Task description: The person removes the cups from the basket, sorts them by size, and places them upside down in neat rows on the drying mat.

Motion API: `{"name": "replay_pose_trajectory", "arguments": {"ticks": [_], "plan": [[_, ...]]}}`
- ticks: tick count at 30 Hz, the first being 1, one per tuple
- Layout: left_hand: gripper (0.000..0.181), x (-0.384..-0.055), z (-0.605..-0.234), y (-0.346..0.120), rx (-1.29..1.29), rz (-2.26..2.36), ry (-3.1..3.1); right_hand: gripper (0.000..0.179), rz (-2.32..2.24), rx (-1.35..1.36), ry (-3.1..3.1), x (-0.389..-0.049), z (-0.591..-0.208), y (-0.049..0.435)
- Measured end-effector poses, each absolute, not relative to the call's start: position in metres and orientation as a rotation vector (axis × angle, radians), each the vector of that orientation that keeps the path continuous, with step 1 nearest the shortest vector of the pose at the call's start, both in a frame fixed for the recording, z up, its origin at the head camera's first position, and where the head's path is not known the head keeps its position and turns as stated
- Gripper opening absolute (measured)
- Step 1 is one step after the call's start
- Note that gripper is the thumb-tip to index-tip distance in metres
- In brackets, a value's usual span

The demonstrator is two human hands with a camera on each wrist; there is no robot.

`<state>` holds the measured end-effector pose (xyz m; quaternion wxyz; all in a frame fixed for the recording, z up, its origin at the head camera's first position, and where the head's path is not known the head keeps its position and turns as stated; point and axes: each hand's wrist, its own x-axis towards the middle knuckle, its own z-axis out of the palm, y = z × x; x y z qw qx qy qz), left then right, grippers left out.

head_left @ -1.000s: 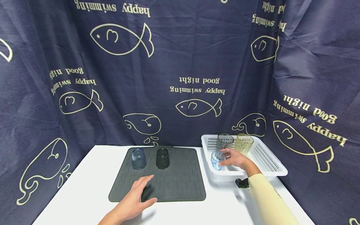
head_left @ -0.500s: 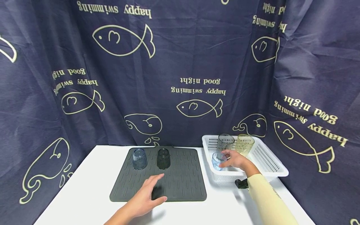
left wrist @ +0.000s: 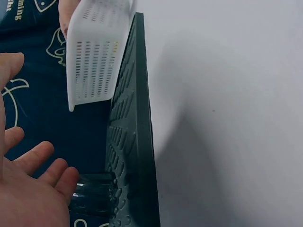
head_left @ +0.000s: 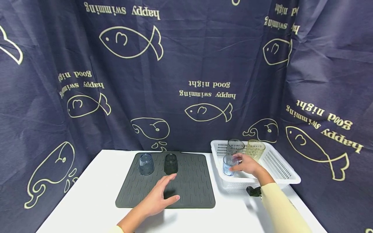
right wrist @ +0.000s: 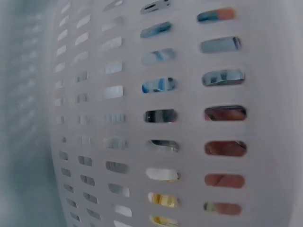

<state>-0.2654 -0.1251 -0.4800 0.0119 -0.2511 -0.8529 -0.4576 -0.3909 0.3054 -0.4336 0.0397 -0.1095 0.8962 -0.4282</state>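
In the head view, my right hand (head_left: 246, 164) reaches into a white slotted basket (head_left: 287, 178) and holds a small light blue glass (head_left: 228, 168), thumb on the near side and fingers at the rim. A clear grey glass (head_left: 234, 147) and a yellowish glass (head_left: 256, 148) stand behind it in the basket. My left hand (head_left: 155, 199) hovers over the front of a dark grey ribbed mat (head_left: 192, 184), fingers spread, holding nothing. On the mat's back part, a blue glass (head_left: 146, 165) and a black glass (head_left: 171, 164) sit side by side, narrower end up.
A white table (head_left: 96, 191) lies under everything. Dark blue fish-print cloth (head_left: 204, 58) hangs behind and at both sides, close to the basket's right end. The basket's slotted wall (right wrist: 189, 132) fills the right wrist view.
My left hand has moved right and slightly away over the mat. My right hand keeps hold of the light blue glass, which has shifted slightly right. The whole view drifts a little.
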Motion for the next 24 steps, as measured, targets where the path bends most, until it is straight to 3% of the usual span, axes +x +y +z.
{"name": "replay_pose_trajectory", "arguments": {"ticks": [24], "plan": [[0.074,-0.281,-0.476,-0.121,-0.777,-1.519,-2.587,0.076,-1.654,-0.521,2.827,-0.348,-0.416,0.291]]}}
